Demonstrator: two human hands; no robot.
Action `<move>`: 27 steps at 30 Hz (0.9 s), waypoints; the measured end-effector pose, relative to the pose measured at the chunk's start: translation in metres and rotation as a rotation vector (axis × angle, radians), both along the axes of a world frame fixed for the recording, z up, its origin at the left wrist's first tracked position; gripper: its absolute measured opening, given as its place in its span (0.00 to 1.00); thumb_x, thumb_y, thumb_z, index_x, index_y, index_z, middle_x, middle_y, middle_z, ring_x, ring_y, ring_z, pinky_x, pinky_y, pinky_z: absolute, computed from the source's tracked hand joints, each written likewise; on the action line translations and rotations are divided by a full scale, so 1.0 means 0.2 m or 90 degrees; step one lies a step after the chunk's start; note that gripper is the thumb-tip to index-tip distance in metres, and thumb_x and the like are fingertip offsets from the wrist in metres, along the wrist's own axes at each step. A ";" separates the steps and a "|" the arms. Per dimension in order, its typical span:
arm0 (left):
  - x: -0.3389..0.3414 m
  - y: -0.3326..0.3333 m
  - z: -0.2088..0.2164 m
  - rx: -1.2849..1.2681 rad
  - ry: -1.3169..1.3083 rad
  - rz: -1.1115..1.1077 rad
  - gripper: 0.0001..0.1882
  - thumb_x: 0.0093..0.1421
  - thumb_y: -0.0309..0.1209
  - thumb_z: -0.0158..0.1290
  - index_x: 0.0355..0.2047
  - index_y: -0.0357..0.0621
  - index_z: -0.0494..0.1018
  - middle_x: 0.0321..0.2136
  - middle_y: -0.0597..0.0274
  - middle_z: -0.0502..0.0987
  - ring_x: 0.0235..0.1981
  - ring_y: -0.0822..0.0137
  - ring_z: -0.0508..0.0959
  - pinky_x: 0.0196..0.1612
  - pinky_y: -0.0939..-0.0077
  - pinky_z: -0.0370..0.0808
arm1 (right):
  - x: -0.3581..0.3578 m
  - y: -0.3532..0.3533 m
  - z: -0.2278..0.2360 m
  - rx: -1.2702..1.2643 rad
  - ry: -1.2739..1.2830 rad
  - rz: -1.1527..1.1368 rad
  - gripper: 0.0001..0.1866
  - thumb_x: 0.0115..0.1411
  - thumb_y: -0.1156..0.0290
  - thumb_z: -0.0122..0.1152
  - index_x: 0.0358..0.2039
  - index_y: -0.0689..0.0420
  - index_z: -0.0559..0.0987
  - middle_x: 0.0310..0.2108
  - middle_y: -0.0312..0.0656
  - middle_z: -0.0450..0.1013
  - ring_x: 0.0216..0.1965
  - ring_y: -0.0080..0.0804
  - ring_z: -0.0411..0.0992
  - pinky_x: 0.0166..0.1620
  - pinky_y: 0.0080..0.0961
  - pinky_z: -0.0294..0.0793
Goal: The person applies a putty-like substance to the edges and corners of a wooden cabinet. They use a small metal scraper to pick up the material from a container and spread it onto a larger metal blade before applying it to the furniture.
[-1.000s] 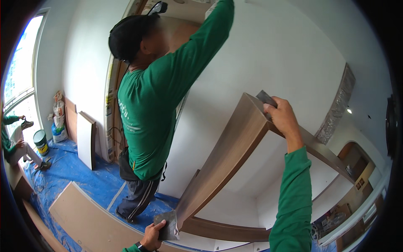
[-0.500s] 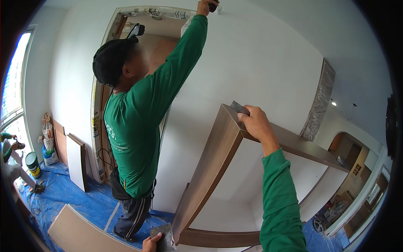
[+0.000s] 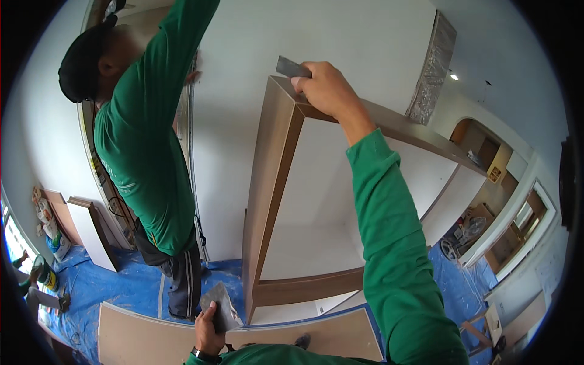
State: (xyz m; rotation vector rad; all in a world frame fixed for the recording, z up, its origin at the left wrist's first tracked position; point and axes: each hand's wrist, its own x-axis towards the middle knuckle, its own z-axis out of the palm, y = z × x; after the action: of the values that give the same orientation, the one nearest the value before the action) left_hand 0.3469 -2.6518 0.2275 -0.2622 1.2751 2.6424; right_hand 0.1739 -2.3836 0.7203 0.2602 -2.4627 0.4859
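Observation:
My right hand (image 3: 331, 90) is closed round a flat grey scraper blade (image 3: 294, 67), raised at the top front corner of a wood-trimmed cabinet (image 3: 267, 182). The blade tilts up just over the cabinet's top edge; I cannot tell whether it touches. Low in front, my left hand (image 3: 209, 331) grips a second scraper (image 3: 221, 307), a wider grey plate with whitish smears along its edge. That plate is near the cabinet's lower left corner. The cabinet has an open front and white inner panels.
On the left a co-worker in a green shirt (image 3: 140, 146) reaches up beside the doorway. Blue sheeting (image 3: 131, 292) covers the floor, with brown boards (image 3: 121, 334) lying below me. Leaning panels (image 3: 91, 234), a bucket (image 3: 44, 272) and another person are farther left.
My view has swung right and downward. My right hand stays at the cabinet's top corner, the blade now lifted higher off it. My left hand and its scraper show more fully.

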 end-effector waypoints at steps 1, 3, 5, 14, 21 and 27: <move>-0.01 0.01 -0.03 0.081 -0.075 0.008 0.11 0.68 0.34 0.57 0.46 0.41 0.76 0.37 0.61 0.82 0.36 0.61 0.84 0.40 0.62 0.82 | 0.00 0.00 0.01 -0.001 -0.004 -0.004 0.15 0.68 0.65 0.56 0.41 0.66 0.80 0.32 0.53 0.79 0.37 0.50 0.77 0.43 0.45 0.75; 0.00 0.02 0.00 0.148 -0.156 0.023 0.11 0.68 0.34 0.57 0.45 0.40 0.76 0.36 0.60 0.82 0.36 0.61 0.84 0.40 0.61 0.83 | -0.06 0.04 -0.04 -0.039 0.024 0.022 0.14 0.63 0.64 0.60 0.36 0.65 0.81 0.29 0.41 0.77 0.31 0.32 0.72 0.40 0.34 0.70; 0.01 0.04 0.06 0.130 -0.149 0.005 0.12 0.70 0.36 0.54 0.43 0.40 0.77 0.37 0.59 0.83 0.36 0.62 0.84 0.42 0.64 0.83 | -0.05 0.02 -0.05 -0.045 0.029 0.028 0.15 0.63 0.64 0.60 0.36 0.65 0.81 0.28 0.41 0.76 0.30 0.31 0.70 0.39 0.34 0.69; -0.04 0.06 0.06 0.142 -0.174 -0.024 0.13 0.70 0.34 0.53 0.50 0.40 0.75 0.40 0.57 0.83 0.39 0.59 0.84 0.45 0.59 0.83 | -0.02 0.00 -0.03 -0.057 0.010 0.048 0.14 0.63 0.64 0.59 0.31 0.63 0.81 0.24 0.37 0.72 0.27 0.27 0.66 0.37 0.31 0.67; -0.06 0.08 -0.13 -0.275 0.313 0.107 0.20 0.65 0.25 0.57 0.57 0.39 0.72 0.33 0.59 0.78 0.31 0.61 0.78 0.36 0.62 0.78 | -0.07 0.04 -0.03 -0.060 0.012 0.062 0.14 0.63 0.63 0.61 0.35 0.65 0.82 0.29 0.45 0.79 0.33 0.36 0.76 0.42 0.36 0.75; -0.12 0.08 -0.12 0.152 -0.174 -0.025 0.16 0.68 0.32 0.56 0.53 0.40 0.74 0.38 0.58 0.82 0.37 0.59 0.83 0.42 0.60 0.81 | -0.04 0.02 -0.04 -0.074 -0.005 0.091 0.19 0.55 0.60 0.72 0.36 0.65 0.81 0.25 0.37 0.73 0.30 0.30 0.72 0.40 0.31 0.74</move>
State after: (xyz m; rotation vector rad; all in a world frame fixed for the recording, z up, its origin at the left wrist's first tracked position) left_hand 0.3236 -2.6354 0.2038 -0.5307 0.8645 2.5816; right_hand 0.1654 -2.3799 0.7133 0.3880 -2.4233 0.6892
